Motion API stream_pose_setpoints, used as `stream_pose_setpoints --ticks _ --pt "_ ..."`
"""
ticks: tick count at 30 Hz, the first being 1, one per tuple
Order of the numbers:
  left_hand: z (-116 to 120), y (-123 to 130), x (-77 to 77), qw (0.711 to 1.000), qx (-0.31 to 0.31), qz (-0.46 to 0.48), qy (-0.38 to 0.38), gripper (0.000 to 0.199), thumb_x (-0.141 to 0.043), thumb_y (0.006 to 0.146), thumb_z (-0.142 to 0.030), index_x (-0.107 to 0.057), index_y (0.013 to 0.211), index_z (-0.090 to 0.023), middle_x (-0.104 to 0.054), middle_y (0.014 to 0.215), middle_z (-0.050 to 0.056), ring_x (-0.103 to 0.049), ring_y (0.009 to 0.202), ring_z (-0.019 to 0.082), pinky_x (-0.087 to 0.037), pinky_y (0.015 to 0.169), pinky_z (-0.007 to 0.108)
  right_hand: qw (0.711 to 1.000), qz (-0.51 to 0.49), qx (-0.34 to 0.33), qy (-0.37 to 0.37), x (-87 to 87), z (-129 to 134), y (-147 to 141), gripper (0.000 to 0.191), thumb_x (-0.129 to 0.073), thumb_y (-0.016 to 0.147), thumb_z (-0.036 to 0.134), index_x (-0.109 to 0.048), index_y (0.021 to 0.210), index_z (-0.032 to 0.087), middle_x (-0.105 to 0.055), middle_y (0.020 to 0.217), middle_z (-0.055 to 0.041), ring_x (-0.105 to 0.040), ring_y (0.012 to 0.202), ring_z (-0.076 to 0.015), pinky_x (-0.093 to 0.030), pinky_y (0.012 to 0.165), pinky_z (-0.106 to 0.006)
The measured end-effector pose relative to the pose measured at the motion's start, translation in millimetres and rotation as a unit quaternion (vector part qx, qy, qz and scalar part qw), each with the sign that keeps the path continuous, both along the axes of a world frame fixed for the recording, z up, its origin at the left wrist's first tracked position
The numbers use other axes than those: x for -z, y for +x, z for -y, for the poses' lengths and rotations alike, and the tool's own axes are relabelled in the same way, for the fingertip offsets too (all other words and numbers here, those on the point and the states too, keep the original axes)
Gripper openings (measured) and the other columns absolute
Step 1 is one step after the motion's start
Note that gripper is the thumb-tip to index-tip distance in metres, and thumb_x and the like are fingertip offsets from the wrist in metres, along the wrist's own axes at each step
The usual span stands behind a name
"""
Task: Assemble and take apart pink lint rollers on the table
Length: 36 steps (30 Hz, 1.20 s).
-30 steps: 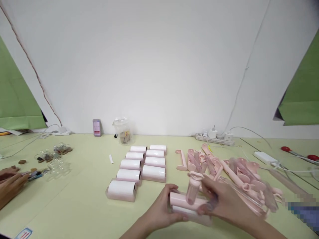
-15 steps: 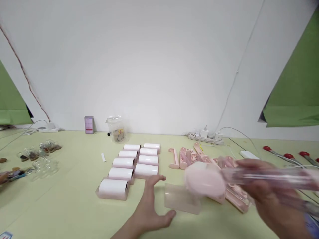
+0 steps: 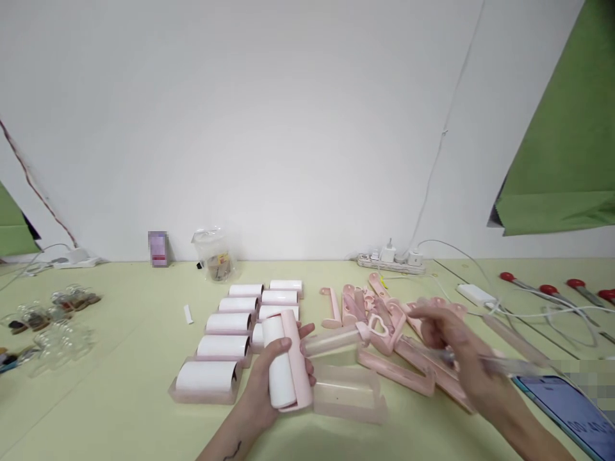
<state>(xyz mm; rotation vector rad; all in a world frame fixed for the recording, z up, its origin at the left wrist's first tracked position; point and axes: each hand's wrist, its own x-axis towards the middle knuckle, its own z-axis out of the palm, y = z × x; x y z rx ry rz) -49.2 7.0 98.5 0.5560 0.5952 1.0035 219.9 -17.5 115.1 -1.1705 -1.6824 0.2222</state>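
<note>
My left hand (image 3: 269, 378) is wrapped round a lint roller (image 3: 282, 362), which has a white roll in a pink frame. From its side a clear handle (image 3: 334, 339) with a pink heart-shaped end points right. Under the handle a translucent cover (image 3: 348, 394) lies on the table. My right hand (image 3: 464, 352), smeared by motion, is over the pink parts, index finger stretched left. A blurred clear tube (image 3: 509, 365) sticks out from its curled fingers. Nearby are pink roller frames (image 3: 398, 371). Left of my left hand, white rolls (image 3: 206, 376) in translucent covers stand in two columns.
A phone (image 3: 567, 410) lies at the right front. Behind it are a white adapter with cables (image 3: 475, 294) and red-ended tools (image 3: 548, 290). A power strip (image 3: 391, 264) and a clear bag (image 3: 216, 256) sit by the wall. Small glass pieces (image 3: 62, 339) lie at left.
The lint roller has passed from my right hand into my left, which was open and has closed round it. My right hand has drawn back from it. The view has shifted slightly right.
</note>
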Motion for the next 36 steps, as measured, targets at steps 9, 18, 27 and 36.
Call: stream_pose_setpoints --ticks 9,18,27,36 --pt "7 3 4.4 0.997 0.039 -0.049 0.034 0.037 -0.055 0.072 -0.03 -0.058 0.102 -0.009 -0.06 0.062 0.006 -0.056 0.056 0.015 -0.043 0.059 0.027 0.996 0.036 0.03 -0.078 -7.7 16 -29 0.032 -0.033 0.087 0.04 -0.051 0.068 0.022 -0.05 0.058 0.0008 -0.047 0.051 -0.0137 -0.038 0.048 -0.025" --pt "13 -1 26.3 0.969 0.226 0.054 0.089 0.051 -0.057 0.065 -0.036 -0.054 0.109 -0.012 -0.064 0.085 0.01 -0.059 0.081 0.023 -0.04 0.072 0.031 0.989 0.104 0.038 -0.101 5.4 18 -48 0.044 -0.029 0.089 0.038 -0.049 0.053 0.02 -0.047 0.045 0.0029 -0.049 0.043 -0.0119 -0.037 0.044 -0.022" --pt "0 0 20.3 0.948 0.274 0.157 0.044 0.038 -0.049 0.068 -0.029 -0.054 0.103 -0.017 -0.061 0.083 0.003 -0.057 0.048 0.012 -0.044 0.044 0.024 0.978 0.125 -0.165 -0.04 1.7 25 -21 0.046 -0.024 0.091 0.027 -0.042 0.048 0.022 -0.047 0.041 0.0033 -0.046 0.038 -0.0102 -0.038 0.045 -0.022" --pt "-3 -3 15.5 0.972 0.167 0.162 0.032 0.034 -0.054 0.066 -0.028 -0.055 0.098 -0.019 -0.064 0.087 0.002 -0.059 0.051 0.013 -0.043 0.047 0.025 0.966 0.133 0.171 -0.138 -9.4 -80 4 0.042 -0.029 0.084 0.052 -0.058 0.084 0.021 -0.06 0.081 -0.0042 -0.057 0.062 -0.0182 -0.041 0.051 -0.027"
